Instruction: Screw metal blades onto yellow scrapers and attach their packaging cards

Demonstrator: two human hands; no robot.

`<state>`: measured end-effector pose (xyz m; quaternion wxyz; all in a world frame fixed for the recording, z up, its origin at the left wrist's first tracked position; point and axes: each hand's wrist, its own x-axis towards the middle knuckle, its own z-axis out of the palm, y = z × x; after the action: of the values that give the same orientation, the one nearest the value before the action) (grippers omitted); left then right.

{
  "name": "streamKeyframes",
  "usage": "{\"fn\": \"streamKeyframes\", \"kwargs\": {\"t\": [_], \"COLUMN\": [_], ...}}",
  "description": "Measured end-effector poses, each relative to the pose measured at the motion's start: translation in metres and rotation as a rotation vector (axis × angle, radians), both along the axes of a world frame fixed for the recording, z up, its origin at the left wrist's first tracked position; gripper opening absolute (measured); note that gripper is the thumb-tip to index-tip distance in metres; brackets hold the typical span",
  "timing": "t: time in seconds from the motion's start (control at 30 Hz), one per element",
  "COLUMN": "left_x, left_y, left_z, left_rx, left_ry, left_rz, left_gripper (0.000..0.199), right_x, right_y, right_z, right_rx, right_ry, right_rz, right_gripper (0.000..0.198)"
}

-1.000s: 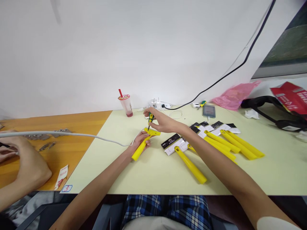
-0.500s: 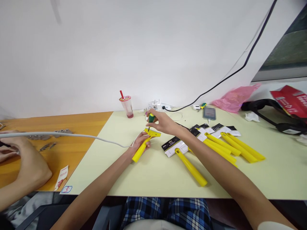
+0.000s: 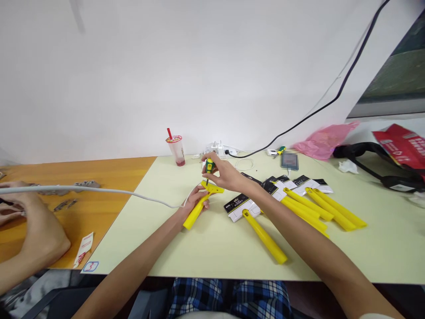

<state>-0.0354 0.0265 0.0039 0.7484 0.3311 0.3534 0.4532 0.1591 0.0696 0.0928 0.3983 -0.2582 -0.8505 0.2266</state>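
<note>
My left hand (image 3: 196, 198) is closed round a yellow scraper (image 3: 195, 213), whose wide head points away and to the right. In my right hand (image 3: 226, 173) a short green and yellow screwdriver (image 3: 209, 166) is gripped upright by its handle. Its shaft points down and its tip meets the scraper's head; the exact contact is too small to make out. Right of my hands lies a yellow handle (image 3: 265, 239) beside a black and white package (image 3: 241, 206). Several more yellow handles (image 3: 335, 208) and packages lie beyond my right forearm, which partly hides them.
A cup with a red straw (image 3: 175, 150) stands near the wall. White chargers and cables (image 3: 215, 148) lie behind my hands. A grey cable (image 3: 99, 188) crosses from the left. Another person's hand (image 3: 20, 199) works at the wooden table. A pink bag (image 3: 323, 141) and black headset (image 3: 375, 164) sit at right.
The screwdriver handle has turned in my right hand, so more of its yellow part shows. Both hands keep their places on the scraper; the view has shifted slightly.
</note>
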Motion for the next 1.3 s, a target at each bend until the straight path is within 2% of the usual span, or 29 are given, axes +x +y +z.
{"fn": "streamKeyframes", "kwargs": {"t": [0.13,0.23,0.33,0.4,0.47,0.6,0.73,0.83,1.03,1.3], "left_x": [0.0,-0.001,-0.001,-0.001,0.001,0.003,0.0,-0.004,-0.003,-0.002], "left_y": [-0.002,0.0,0.002,0.003,0.004,0.003,0.003,0.005,0.006,0.005], "left_z": [0.0,0.001,0.002,0.003,0.001,0.0,0.004,0.005,0.0,-0.007], "left_rx": [0.008,-0.024,-0.049,-0.063,-0.075,-0.091,-0.139,-0.144,-0.167,-0.08], "left_ry": [0.003,-0.014,-0.039,-0.05,-0.051,-0.055,-0.066,-0.058,-0.065,-0.009], "left_rz": [-0.027,-0.012,0.017,0.024,0.022,0.009,0.021,-0.008,0.015,0.029], "left_gripper": [0.055,0.056,0.057,0.058,0.058,0.054,0.054,0.053,0.051,0.06], "right_x": [0.001,0.006,0.009,0.008,0.005,0.007,0.014,0.015,0.007,-0.007], "right_y": [-0.002,-0.004,-0.004,-0.002,0.002,0.007,0.006,0.007,0.013,0.006], "right_z": [0.003,0.009,0.011,0.009,0.003,-0.002,0.006,0.006,-0.013,-0.023], "right_rx": [0.086,0.097,0.027,-0.015,0.008,0.077,-0.055,-0.142,0.063,0.209], "right_ry": [-0.083,-0.075,-0.053,-0.04,-0.035,-0.049,-0.061,0.001,-0.008,-0.003], "right_rz": [-0.123,0.006,0.108,0.08,0.003,-0.115,0.03,0.056,-0.097,-0.279], "right_gripper": [0.036,0.041,0.04,0.028,0.021,0.032,0.036,0.027,0.026,0.031]}}
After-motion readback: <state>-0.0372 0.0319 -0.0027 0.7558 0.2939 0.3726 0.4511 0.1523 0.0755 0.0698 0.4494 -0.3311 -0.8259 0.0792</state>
